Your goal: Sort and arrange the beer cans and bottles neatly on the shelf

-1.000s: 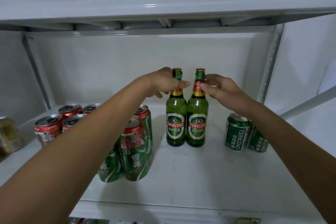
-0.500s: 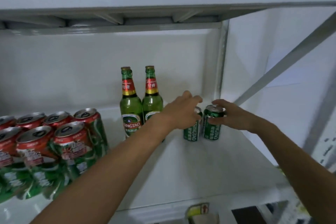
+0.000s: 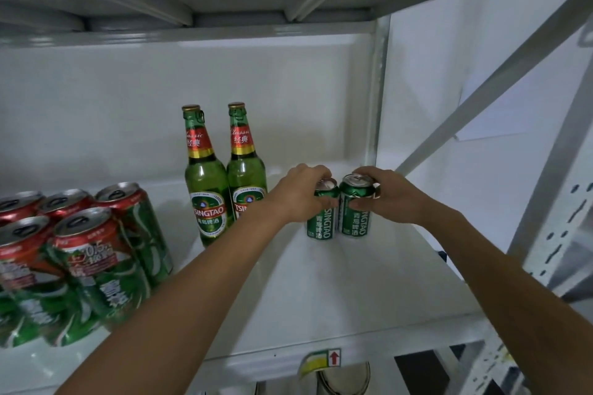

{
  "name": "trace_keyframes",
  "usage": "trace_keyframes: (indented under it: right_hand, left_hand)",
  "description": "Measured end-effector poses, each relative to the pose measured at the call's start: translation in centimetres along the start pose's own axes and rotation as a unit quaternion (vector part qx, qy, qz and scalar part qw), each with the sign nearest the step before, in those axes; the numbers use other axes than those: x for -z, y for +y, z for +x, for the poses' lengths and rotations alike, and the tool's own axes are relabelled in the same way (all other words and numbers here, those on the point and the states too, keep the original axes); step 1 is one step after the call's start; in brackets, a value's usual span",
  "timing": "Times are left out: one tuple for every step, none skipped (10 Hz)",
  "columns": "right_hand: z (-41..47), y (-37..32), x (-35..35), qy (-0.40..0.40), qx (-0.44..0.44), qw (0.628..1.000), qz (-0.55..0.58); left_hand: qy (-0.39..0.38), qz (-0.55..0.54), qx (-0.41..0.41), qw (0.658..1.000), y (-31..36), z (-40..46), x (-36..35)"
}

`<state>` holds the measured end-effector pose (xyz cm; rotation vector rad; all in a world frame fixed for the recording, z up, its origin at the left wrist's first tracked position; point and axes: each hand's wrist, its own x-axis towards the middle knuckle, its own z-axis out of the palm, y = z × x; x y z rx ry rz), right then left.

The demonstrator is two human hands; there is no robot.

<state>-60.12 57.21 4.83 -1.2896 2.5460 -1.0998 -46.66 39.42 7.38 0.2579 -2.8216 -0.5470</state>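
Head view: my left hand (image 3: 300,194) grips the left green can (image 3: 319,213) around its upper wall, fingers curled over the rim and thumb on the front. My right hand (image 3: 383,196) grips the right green can (image 3: 353,208) the same way, just below the rim. Both cans stand upright on the shelf (image 3: 337,292), touching side by side, near the right rear corner post. Two green bottles (image 3: 224,176) stand upright and touching just left of the cans. A block of red-topped cans (image 3: 80,253) fills the left end of the shelf, well apart from the pair I hold.

Handling, as judged: thin-walled cans are stiff while sealed but dent under a hard squeeze, and the printed surface is likely slick. I would hold at the upper wall, near the stiff rim, with moderate pressure. The bottles are glass, heavier and top-heavy; the lower neck or shoulder suits them, and knocks between them should be avoided.
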Motion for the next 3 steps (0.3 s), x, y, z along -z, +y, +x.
trace_keyframes:
  right_hand:
    - [0.1,0.5,-0.3,0.004,0.004,1.000,0.008]
    - [-0.2,0.3,-0.4,-0.001,-0.003,1.000,0.018]
    - [-0.7,-0.7,-0.8,0.014,-0.020,0.999,0.036]
  left_hand:
    - [0.002,-0.004,0.004,1.000,-0.2,0.0,-0.7]
    - [0.008,-0.014,-0.004,1.000,0.1,-1.1,-0.8]
    - [0.044,-0.019,-0.024,0.999,-0.1,-2.5,-0.7]
